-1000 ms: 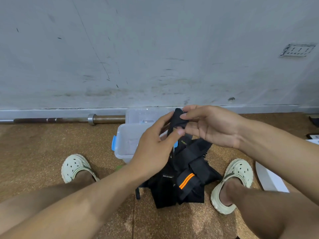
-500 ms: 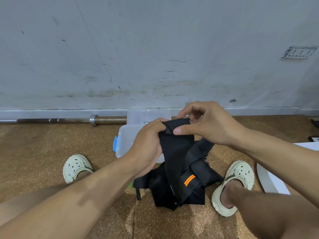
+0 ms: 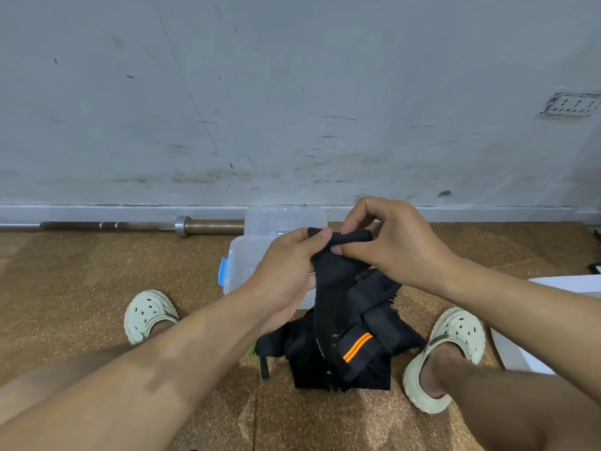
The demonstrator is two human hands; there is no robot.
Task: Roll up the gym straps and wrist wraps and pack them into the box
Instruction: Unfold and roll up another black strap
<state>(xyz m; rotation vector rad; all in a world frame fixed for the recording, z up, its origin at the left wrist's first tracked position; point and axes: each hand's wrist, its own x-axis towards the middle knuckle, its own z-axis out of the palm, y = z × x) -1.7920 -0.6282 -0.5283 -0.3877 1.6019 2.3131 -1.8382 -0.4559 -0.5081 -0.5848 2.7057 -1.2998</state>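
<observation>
Both hands, left hand (image 3: 286, 275) and right hand (image 3: 390, 245), pinch black strap (image 3: 338, 271) top end. I'd roll tight, edges aligned, tail hanging toward 6; box (image 3: 240, 265) waits at 9.

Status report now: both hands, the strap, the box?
Left hand and right hand both pinch top end of black strap. Strap hangs to the pile on floor. Clear box behind, open; nothing blocks it.
</observation>
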